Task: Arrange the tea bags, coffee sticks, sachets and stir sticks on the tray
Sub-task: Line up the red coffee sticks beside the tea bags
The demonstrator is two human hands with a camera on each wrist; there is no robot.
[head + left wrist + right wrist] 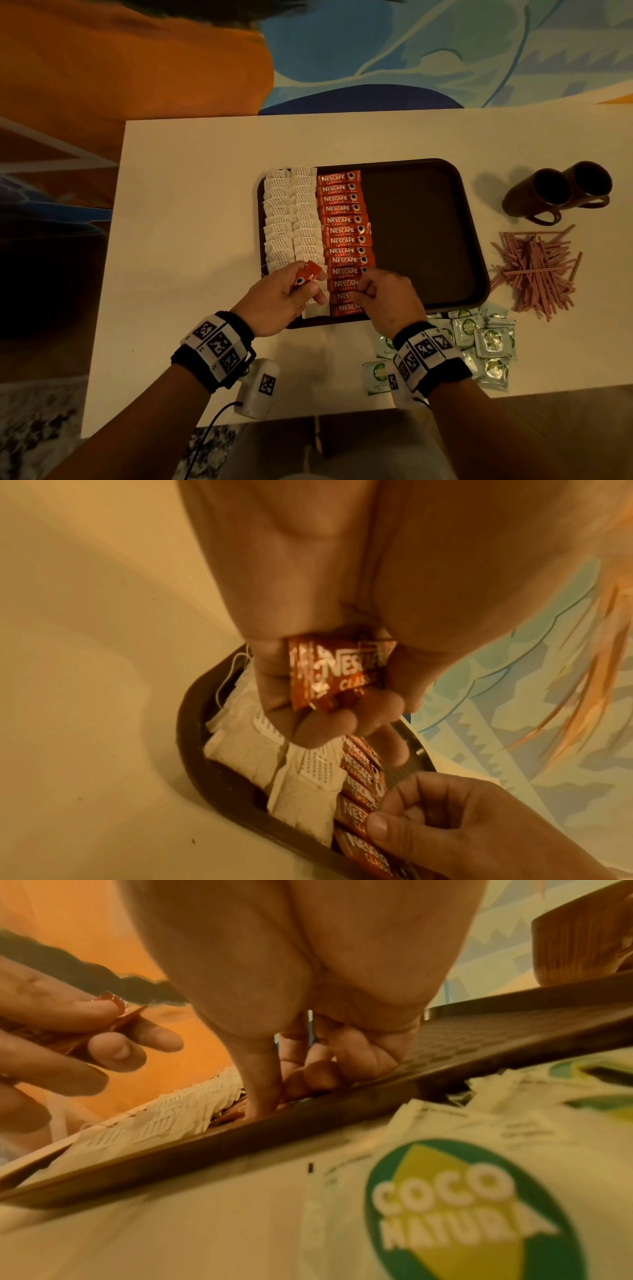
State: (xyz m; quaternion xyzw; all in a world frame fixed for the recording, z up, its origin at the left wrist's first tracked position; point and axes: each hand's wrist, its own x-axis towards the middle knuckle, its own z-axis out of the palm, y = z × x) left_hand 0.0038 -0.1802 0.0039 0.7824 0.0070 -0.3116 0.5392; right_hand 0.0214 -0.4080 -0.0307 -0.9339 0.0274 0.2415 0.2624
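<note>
We find the left hand (284,301) gripping spare coffee sticks (337,674) above the tray (421,236), kept ready as stock. The right hand (387,298), fingers (263,1096) curled, presses the near end of the tray's coffee row (346,240), apparently squaring it. Sachets (486,339) and stir sticks (534,270) wait on the table (205,192) beside the tray.

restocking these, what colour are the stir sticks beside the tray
Pinkish-mauve; the stir sticks show best in the head view.
</note>
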